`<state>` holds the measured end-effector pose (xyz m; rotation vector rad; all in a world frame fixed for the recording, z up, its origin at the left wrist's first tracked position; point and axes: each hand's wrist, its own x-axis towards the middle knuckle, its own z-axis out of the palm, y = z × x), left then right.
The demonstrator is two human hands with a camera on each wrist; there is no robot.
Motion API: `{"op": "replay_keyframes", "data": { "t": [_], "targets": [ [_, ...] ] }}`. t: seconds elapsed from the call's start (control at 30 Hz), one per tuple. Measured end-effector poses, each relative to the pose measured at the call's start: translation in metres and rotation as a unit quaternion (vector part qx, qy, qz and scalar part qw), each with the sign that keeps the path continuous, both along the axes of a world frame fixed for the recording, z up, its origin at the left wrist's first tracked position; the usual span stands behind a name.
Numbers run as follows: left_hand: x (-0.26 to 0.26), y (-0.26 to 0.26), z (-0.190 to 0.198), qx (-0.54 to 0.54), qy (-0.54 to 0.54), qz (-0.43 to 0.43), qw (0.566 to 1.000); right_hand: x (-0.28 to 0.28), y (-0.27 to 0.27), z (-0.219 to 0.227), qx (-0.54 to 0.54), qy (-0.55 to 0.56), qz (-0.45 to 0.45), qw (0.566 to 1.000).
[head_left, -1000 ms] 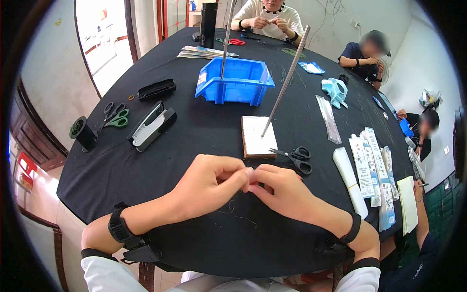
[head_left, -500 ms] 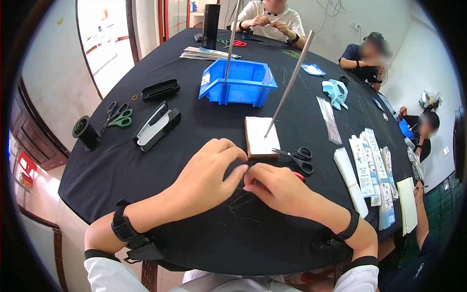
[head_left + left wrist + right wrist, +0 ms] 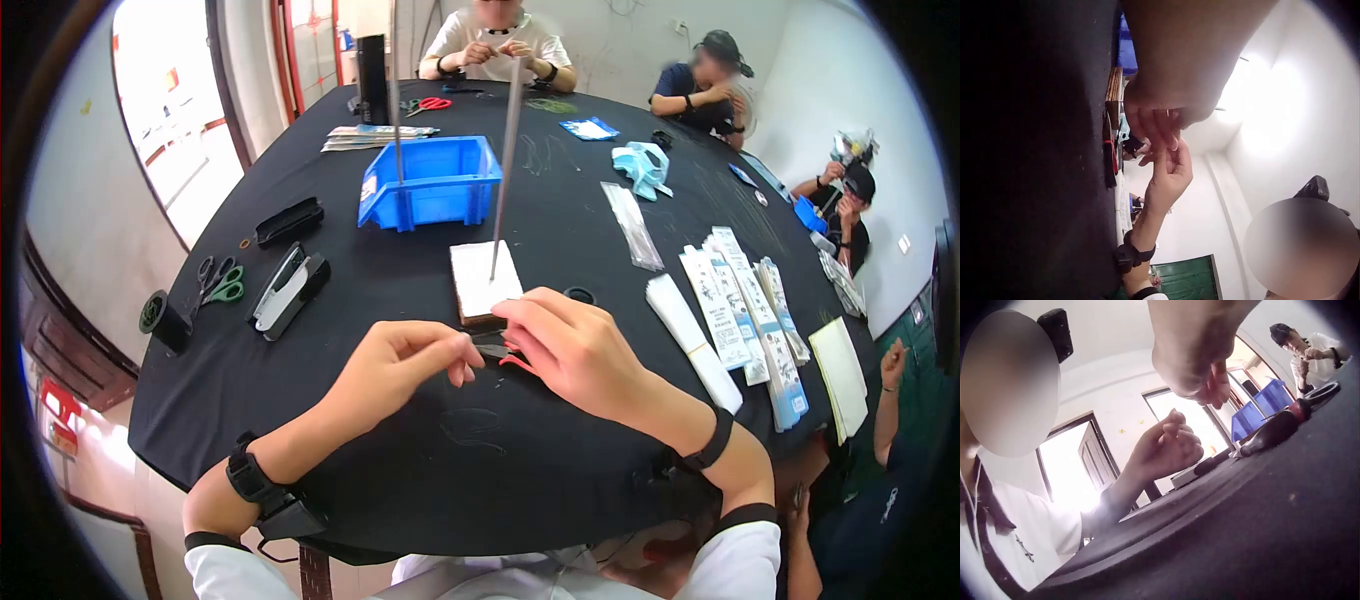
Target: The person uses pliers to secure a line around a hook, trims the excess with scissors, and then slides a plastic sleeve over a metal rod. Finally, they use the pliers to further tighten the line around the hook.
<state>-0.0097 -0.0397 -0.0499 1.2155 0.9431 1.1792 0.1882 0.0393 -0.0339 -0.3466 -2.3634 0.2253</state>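
My left hand pinches with thumb and forefinger above the black tablecloth. To its right, the raised right hand has its thumb and fingertips drawn together, near the front of the white-topped block. A gap separates the two hands. Whatever lies between the fingertips is too fine to tell. A thin pale line curls just below the hands. Under my right hand shows a red-handled tool with grey metal tips. Black scissors beside the block are mostly hidden by that hand.
A metal rod rises from the block. Behind stands a blue bin. At left are a stapler, green-handled scissors and a dark spool. Printed packets lie at right. Other people sit around the table.
Both hands were together at the fingertips and have moved apart, the right one up and toward the block. The head view has turned right, and the red-handled tool is now more exposed.
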Motion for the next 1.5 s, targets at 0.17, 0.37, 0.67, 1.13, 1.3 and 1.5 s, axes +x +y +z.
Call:
{"op": "replay_keyframes", "data": {
  "t": [0.17, 0.37, 0.67, 1.13, 1.3, 1.5],
  "targets": [
    [0.005, -0.005, 0.009, -0.051, -0.178, 0.05, 0.982, -0.004, 0.003, -0.015, 0.032, 0.016, 0.024, 0.999],
    [0.004, 0.001, -0.005, -0.028, -0.061, 0.075, 0.995, -0.011, -0.01, -0.021, 0.032, 0.027, 0.115, 0.992],
    [0.011, -0.005, -0.008, 0.021, 0.189, 0.048, 0.98, -0.007, -0.013, -0.015, -0.003, -0.021, 0.122, 0.992],
    [0.008, -0.004, -0.017, 0.002, 0.115, 0.009, 0.993, -0.01, -0.01, -0.023, -0.143, 0.005, 0.076, 0.987],
    [0.012, -0.004, -0.017, 0.008, 0.08, 0.003, 0.997, -0.009, -0.009, -0.021, -0.162, 0.004, 0.074, 0.984],
    [0.014, -0.006, -0.018, -0.088, 0.018, -0.01, 0.996, -0.001, -0.003, -0.03, -0.194, 0.016, 0.103, 0.976]
  ]
}}
